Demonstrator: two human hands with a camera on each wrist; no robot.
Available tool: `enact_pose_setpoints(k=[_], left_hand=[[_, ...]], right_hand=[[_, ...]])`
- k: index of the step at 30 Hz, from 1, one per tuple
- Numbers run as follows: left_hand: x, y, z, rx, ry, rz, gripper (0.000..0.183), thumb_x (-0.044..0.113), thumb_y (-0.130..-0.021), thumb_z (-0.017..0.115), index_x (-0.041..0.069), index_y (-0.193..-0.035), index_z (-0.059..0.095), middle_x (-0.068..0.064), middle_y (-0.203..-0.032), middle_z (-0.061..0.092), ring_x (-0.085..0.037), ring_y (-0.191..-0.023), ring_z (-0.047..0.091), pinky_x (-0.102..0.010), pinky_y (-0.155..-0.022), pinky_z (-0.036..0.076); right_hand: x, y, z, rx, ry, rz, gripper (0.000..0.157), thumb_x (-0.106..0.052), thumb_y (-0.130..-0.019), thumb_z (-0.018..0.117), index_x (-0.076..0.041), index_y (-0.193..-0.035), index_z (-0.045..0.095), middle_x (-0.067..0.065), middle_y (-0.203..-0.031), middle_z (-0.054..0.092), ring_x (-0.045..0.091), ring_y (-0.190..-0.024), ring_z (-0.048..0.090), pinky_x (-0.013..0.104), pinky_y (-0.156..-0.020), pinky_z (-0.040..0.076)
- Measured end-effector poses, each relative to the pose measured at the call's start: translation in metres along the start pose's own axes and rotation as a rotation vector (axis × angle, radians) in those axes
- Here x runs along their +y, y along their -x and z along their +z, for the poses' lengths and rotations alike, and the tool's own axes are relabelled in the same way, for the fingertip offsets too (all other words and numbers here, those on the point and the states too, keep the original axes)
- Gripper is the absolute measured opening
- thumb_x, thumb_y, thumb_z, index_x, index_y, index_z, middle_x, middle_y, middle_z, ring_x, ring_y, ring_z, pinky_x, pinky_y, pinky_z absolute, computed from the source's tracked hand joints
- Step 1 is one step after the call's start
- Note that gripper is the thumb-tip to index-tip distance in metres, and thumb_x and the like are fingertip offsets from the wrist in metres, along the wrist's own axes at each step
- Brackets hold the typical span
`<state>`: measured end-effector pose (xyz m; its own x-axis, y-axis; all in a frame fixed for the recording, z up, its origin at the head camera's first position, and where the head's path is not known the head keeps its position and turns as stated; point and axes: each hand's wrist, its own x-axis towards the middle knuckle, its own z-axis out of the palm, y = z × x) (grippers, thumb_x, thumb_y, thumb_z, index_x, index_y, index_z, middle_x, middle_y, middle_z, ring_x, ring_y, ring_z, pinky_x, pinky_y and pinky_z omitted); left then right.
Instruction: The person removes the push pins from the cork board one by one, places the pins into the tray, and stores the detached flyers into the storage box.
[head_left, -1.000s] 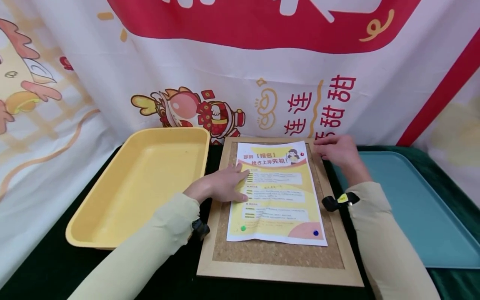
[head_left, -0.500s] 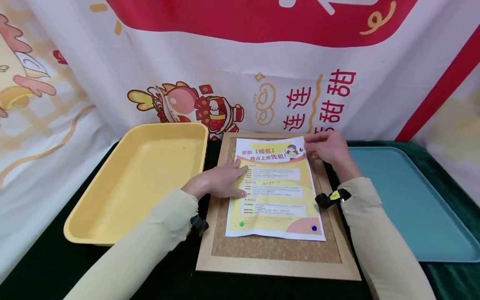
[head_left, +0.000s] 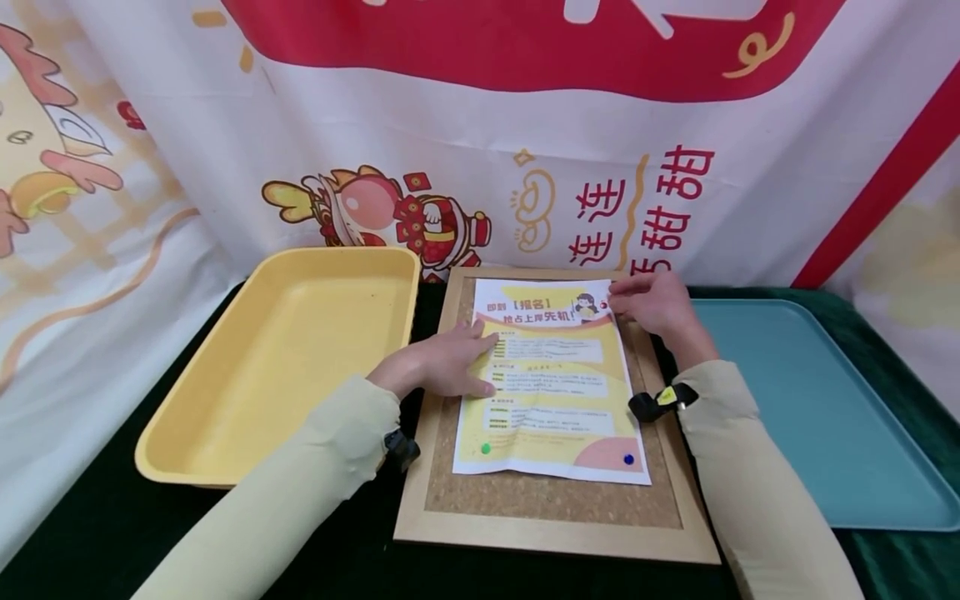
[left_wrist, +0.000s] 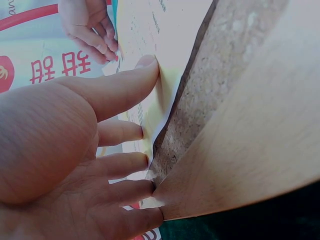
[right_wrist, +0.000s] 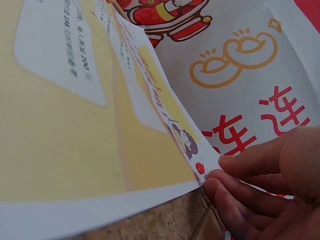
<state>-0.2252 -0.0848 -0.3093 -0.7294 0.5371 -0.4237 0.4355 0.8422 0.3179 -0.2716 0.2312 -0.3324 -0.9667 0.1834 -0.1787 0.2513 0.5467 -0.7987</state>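
Observation:
A yellow printed flyer (head_left: 551, 379) lies on a wood-framed corkboard (head_left: 555, 504). My left hand (head_left: 447, 362) rests on the flyer's left edge with fingers spread; in the left wrist view its thumb (left_wrist: 127, 85) and fingertips touch the paper. At the upper right corner my right hand (head_left: 660, 308) pinches the paper between thumb and forefinger, as the right wrist view shows. Right beside those fingertips is a red pushpin (right_wrist: 200, 167). Along the flyer's bottom edge sit a green pushpin (head_left: 486, 448) on the left and a dark blue pushpin (head_left: 628, 459) on the right.
A yellow tray (head_left: 292, 358) stands left of the corkboard, and a flat blue-green tray (head_left: 817, 417) lies to the right, partly behind the right sleeve. Dark green cloth (head_left: 330, 542) covers the table. Behind hangs a printed white and red banner (head_left: 450, 117).
My right hand has moved left from the corkboard's frame to the flyer's upper right corner and now holds it. My left hand stays on the flyer's left edge.

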Motion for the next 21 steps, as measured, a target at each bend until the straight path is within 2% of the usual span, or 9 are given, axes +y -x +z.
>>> enact_pose_setpoints(k=[8, 16, 21], left_hand=[[0.0009, -0.0001, 0.0007, 0.002, 0.002, 0.008, 0.086, 0.041, -0.105, 0.066, 0.011, -0.171, 0.021, -0.017, -0.18, 0.002, -0.04, -0.167, 0.002, -0.051, -0.136, 0.012], [-0.0001, -0.0008, 0.0011, 0.0, -0.003, -0.009, 0.085, 0.041, -0.105, 0.065, 0.012, -0.171, 0.021, -0.016, -0.18, 0.002, -0.04, -0.167, 0.002, -0.052, -0.136, 0.013], [-0.0011, -0.0003, 0.0026, 0.006, 0.013, 0.001, 0.084, 0.04, -0.105, 0.065, 0.012, -0.171, 0.021, -0.017, -0.18, 0.003, -0.041, -0.167, 0.003, -0.053, -0.135, 0.014]], right_hand=[[0.003, 0.0025, 0.0029, 0.004, 0.041, -0.004, 0.033, -0.019, -0.102, 0.071, -0.009, -0.134, 0.073, 0.018, -0.144, 0.062, 0.034, -0.127, 0.053, 0.041, -0.096, 0.051], [0.0031, 0.0026, 0.0072, 0.019, 0.105, -0.027, 0.03, -0.015, -0.1, 0.073, -0.009, -0.13, 0.074, 0.018, -0.126, 0.073, 0.031, -0.115, 0.06, 0.035, -0.09, 0.053], [0.0034, 0.0019, 0.0081, 0.019, 0.136, -0.021, 0.03, -0.017, -0.101, 0.073, -0.009, -0.13, 0.075, 0.018, -0.131, 0.068, 0.033, -0.117, 0.055, 0.038, -0.092, 0.051]])
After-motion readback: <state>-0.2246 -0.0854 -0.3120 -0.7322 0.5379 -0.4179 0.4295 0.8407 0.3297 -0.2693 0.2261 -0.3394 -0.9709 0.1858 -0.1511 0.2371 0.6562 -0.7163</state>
